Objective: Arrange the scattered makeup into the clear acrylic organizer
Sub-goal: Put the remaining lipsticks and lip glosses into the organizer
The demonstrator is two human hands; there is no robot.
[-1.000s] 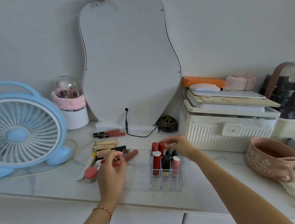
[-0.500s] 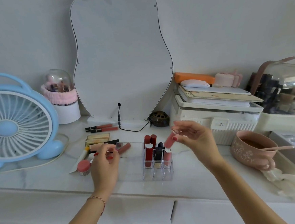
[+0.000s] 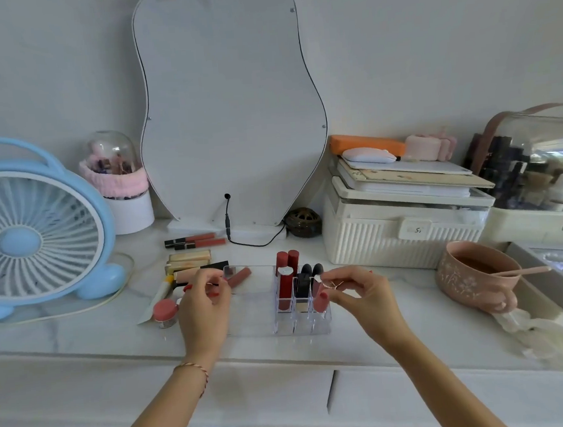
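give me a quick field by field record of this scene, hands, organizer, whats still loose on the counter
left hand: fingers curled on a small item beside the loose makeup; what it holds is unclear
right hand: pinches a pink lipstick over the organizer's right column
organizer: clear, on the counter; red and black lipsticks stand upright in its back cells, front row empty
loose makeup: two lip glosses near the mirror, gold tubes, a pink-lidded jar
nearby: blue fan, pink mug
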